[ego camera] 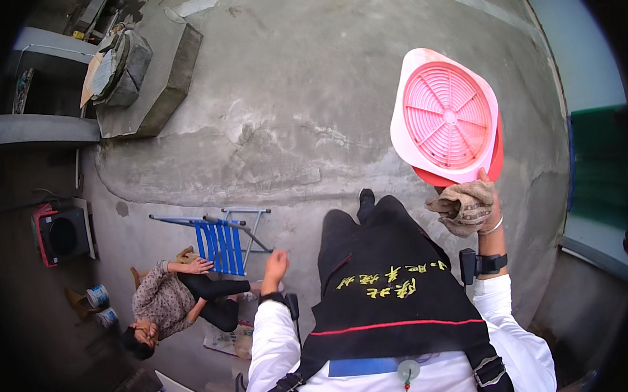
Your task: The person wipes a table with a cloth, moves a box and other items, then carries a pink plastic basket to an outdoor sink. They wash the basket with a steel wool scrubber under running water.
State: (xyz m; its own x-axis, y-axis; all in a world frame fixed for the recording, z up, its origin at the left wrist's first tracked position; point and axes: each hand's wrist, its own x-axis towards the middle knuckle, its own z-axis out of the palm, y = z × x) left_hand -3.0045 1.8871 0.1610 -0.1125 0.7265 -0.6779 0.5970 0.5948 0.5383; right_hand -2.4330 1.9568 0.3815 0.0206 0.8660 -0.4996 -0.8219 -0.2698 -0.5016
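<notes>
My right hand (pixel 489 215) grips the near edge of a pink plastic basin or tray (pixel 449 115) with a round ribbed grid, tilted out ahead of me. A red plastic piece (pixel 426 177) shows behind its lower edge. A crumpled brown patterned cloth (pixel 464 208) is bunched in the same hand. At my left side, my left hand (pixel 278 263) hangs in the air with its fingers curled and nothing visible in it. A black apron with yellow writing (pixel 401 298) covers my front.
A blue-strapped folding stool (pixel 225 244) stands left, beside a seated person (pixel 164 307) resting a hand on it. White buckets (pixel 98 296) sit farther left. A concrete block (pixel 162 92) is at the upper left. A green panel (pixel 600 159) lines the right wall.
</notes>
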